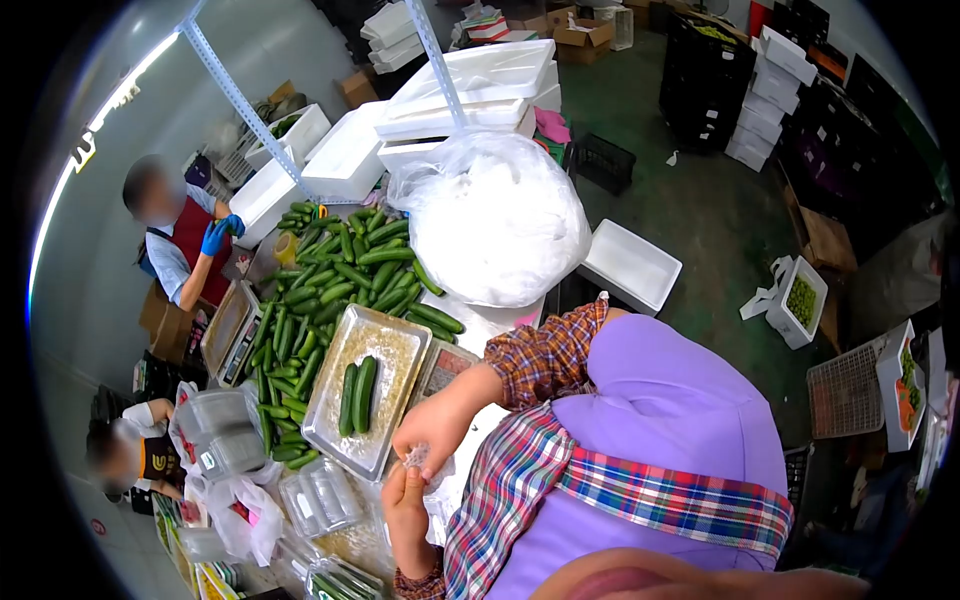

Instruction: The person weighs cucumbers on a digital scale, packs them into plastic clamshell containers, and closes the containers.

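My right hand [440, 425] and my left hand [405, 508] meet over the table edge, fingers closed. Between their fingertips is a small crumpled piece of clear plastic [417, 457], its exact kind hard to make out. Close beyond them, a shallow metal tray [398, 395] rests partly over what looks like a scale [447, 368]. Two cucumbers [357, 395] lie side by side in the tray. A large pile of cucumbers [340, 275] spreads behind and beside it.
A big white plastic bag [500, 225] bulges beside the pile. Clear plastic boxes [320, 497] lie near my left hand. White foam boxes [345, 155] stand at the back. Two co-workers are across the table; one wears blue gloves [215, 235]. A foam box [632, 265] sits behind my right arm.
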`<state>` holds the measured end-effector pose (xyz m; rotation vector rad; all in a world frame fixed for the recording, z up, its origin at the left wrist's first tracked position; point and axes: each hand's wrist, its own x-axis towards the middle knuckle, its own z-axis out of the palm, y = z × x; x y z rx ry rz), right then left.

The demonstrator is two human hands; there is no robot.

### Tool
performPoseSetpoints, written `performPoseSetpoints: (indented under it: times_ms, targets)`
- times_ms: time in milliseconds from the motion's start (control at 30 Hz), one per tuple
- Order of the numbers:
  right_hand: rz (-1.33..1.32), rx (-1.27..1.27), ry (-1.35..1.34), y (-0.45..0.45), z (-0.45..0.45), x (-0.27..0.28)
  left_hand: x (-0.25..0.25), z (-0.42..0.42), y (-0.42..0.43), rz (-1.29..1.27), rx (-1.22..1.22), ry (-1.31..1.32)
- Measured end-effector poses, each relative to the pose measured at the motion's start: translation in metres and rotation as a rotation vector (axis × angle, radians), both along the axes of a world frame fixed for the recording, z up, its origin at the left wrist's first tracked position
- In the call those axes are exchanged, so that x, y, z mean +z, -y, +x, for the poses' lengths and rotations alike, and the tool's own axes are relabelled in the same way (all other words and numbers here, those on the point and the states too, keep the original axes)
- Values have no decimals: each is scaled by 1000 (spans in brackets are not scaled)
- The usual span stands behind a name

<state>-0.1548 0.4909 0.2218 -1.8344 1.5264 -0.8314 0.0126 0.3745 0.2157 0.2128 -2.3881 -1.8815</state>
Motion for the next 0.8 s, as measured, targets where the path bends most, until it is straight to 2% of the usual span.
performPoseSetpoints:
  times_ms: [33, 133, 233, 267, 400, 467, 533, 567, 600, 633, 667, 700, 733, 767, 800]
  targets:
    - [-27, -46, -87, -2, 3, 5, 1, 0, -1, -15, -10, -3]
    - [-81, -13, -595, -1, 12, 7, 2, -1, -2, 4, -13, 55]
    - [-180, 16, -729, -3, 19, 5, 10, -1, -6, -213, -128, 67]
    - [-200, 48, -766, -4, 20, 6, 13, -1, -7, -208, -131, 68]
    - [-308, 23, -350, -4, 26, -1, 8, 7, -7, -104, -79, 76]
    - [-252, 1, -83, -3, 30, 4, 1, 15, -4, 2, -20, 62]
    - [-177, -5, 224, -1, 32, 12, 14, 17, -22, 1, 173, -50]
    - [-223, -20, 316, 9, 33, -2, 6, 21, -16, 57, 203, -99]
    - [-242, -15, 377, 10, 34, 0, 5, 21, -16, 402, 243, -175]
    - [-229, 14, 604, 11, 34, 3, 5, 22, -17, 744, 285, -269]
    - [-209, 47, 834, 12, 33, 6, 4, 19, -4, 930, 102, -347]
    - [-258, 109, 1015, 10, 37, 8, -1, 17, 4, 1007, -15, -477]
    - [-412, 108, 1005, 14, 41, 0, -4, 17, 6, 1120, 76, -476]
    - [-341, 24, 1028, 17, 44, -1, -5, 18, 7, 1227, 192, -481]
    - [-250, -102, 901, 18, 40, -7, -14, 20, 13, 1230, 210, -434]
